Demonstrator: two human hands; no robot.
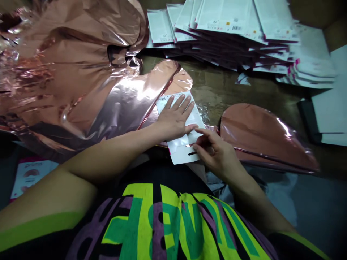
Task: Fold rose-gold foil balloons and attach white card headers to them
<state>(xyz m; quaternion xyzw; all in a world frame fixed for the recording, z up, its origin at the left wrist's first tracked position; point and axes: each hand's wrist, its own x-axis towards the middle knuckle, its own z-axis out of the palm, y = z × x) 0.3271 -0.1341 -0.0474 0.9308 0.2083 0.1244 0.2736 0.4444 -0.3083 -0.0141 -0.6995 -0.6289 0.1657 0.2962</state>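
Observation:
A white flat cardboard packet (177,153), with print at its far end and a slotted hanging hole at its near end, lies in front of me. My left hand (173,117) rests flat on top of it, fingers spread. At the packet's right edge, close to the slot, my right hand (214,146) is curled with thumb and index finger on the card. A small shiny spot shows by the thumb; I cannot make out what it is. Folded rose-gold foil balloons (127,97) lie under and beyond the packet's far left edge.
A heap of similar white packets (222,18) covers the table's back, with another stack (311,54) at right. A folded rose-gold foil piece (252,130) lies right of my right hand. A white box (330,101) stands far right; a printed packet (32,177) lies low left.

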